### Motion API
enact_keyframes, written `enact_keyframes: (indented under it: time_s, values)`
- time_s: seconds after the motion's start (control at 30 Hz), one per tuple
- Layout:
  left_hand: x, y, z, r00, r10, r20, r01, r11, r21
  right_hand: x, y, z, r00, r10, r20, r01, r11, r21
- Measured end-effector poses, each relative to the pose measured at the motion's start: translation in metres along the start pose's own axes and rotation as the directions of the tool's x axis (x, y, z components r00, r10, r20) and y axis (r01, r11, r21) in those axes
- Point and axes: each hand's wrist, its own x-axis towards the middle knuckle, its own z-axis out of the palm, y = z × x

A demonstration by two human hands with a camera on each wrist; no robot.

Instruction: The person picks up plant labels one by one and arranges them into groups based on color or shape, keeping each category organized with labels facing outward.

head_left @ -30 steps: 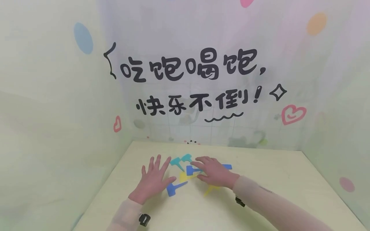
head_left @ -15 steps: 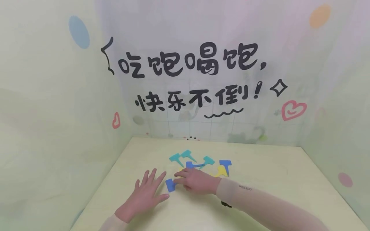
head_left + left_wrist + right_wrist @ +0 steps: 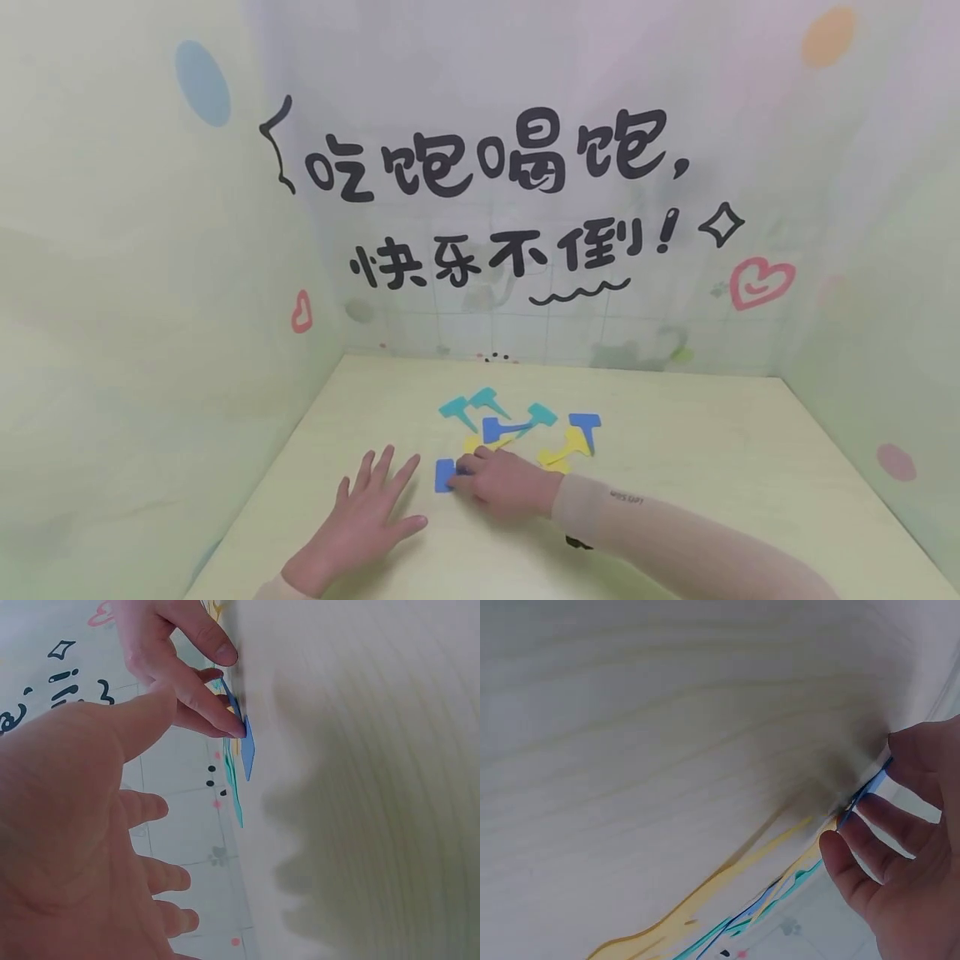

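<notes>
In the head view my right hand point(image 3: 510, 486) reaches left over a blue T-shaped plant label point(image 3: 445, 475). Its curled fingers are at the label's stem, and one fingertip meets the label's head; the hand hides most of the stem. From the left wrist, that blue label point(image 3: 248, 754) shows close over the table, its stem end slanting up among the right hand's fingers. My left hand point(image 3: 360, 521) hovers to the left, fingers spread and holding nothing, its shadow on the table. Behind the right hand lie another blue label point(image 3: 495, 430) and a yellow label point(image 3: 471, 444).
Teal labels point(image 3: 455, 409) lie toward the back, one point(image 3: 540, 414) near the middle. To the right are a blue label point(image 3: 586, 423) and overlapping yellow labels point(image 3: 576, 442). The pale wooden table point(image 3: 712, 483) meets printed curtains point(image 3: 645, 333) behind and at both sides.
My right hand has moved left and toward me from the other labels to the front blue label, which now lies straighter. My left hand has drawn back toward me and left.
</notes>
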Motion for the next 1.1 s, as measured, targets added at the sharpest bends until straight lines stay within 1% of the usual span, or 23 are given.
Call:
enact_keyframes:
  time_s: [0.1,0.2,0.3,0.4,0.47,0.6,0.7,0.77,0.93,1.1]
  values:
    - [-0.002,-0.002,0.000,1.000,0.002,-0.020,-0.002,1.000,0.021,0.006,-0.008,-0.002,0.999,0.039,0.027,-0.039,0.999,-0.003]
    - [-0.004,-0.003,-0.003,1.000,-0.003,-0.027,0.004,1.000,0.030,0.011,-0.012,-0.007,0.995,0.078,0.060,-0.081,0.995,0.056]
    - [-0.006,-0.005,-0.004,1.000,-0.016,-0.010,0.016,1.000,0.023,0.015,-0.009,-0.013,0.996,0.072,0.058,-0.079,0.991,0.110]
    - [-0.009,-0.008,-0.004,1.000,-0.025,0.016,0.025,1.000,0.012,0.019,0.002,-0.019,0.999,0.026,0.033,-0.030,0.994,0.106]
    - [-0.010,-0.010,-0.002,0.999,-0.024,0.036,0.024,1.000,0.003,0.021,0.012,-0.022,0.999,-0.022,0.024,0.020,0.998,0.058]
    - [-0.012,-0.013,0.002,0.997,-0.027,0.071,0.029,0.999,-0.023,0.021,0.028,-0.020,0.991,-0.113,0.064,0.114,0.993,-0.011]
    - [-0.014,-0.016,0.005,0.995,-0.030,0.092,0.033,0.999,-0.030,0.019,0.033,-0.014,0.986,-0.140,0.095,0.143,0.989,-0.022]
    - [-0.016,-0.017,0.007,0.994,-0.026,0.104,0.030,0.999,-0.034,0.018,0.034,-0.009,0.986,-0.137,0.096,0.140,0.990,-0.020]
    - [-0.020,-0.020,0.008,0.991,-0.023,0.135,0.029,0.999,-0.041,0.018,0.030,0.000,0.992,-0.115,0.057,0.117,0.993,-0.018]
    - [-0.024,-0.023,0.009,0.987,-0.022,0.160,0.027,0.999,-0.033,0.020,0.021,0.001,0.996,-0.052,0.068,0.053,0.999,-0.008]
